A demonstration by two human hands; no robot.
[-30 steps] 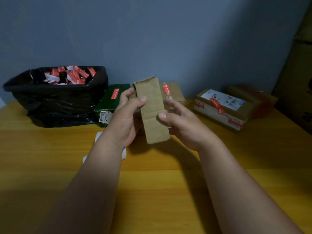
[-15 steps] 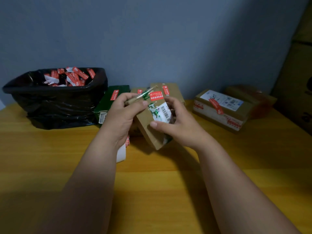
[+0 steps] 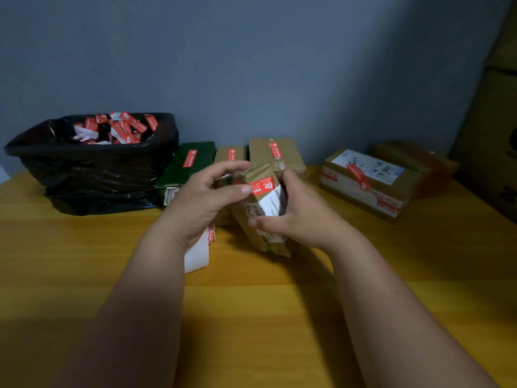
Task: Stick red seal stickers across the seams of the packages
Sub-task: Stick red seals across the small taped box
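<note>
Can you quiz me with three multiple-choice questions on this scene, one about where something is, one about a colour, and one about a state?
1. Where is the black-lined bin?
A. At the table's back left
B. At the table's front right
C. On the floor

2. What colour is the box right beside the bin?
A. White
B. Dark green
C. Blue

3. What state is the small cardboard package in?
A. Lying untouched on the table
B. Inside the bin
C. Held in both hands, a red seal sticker on it

Answers:
1 A, the bin stands on the table at back left against the wall.
2 B, its top is dark green with a red sticker.
3 C, the left hand and right hand each have a grip on it.
</note>
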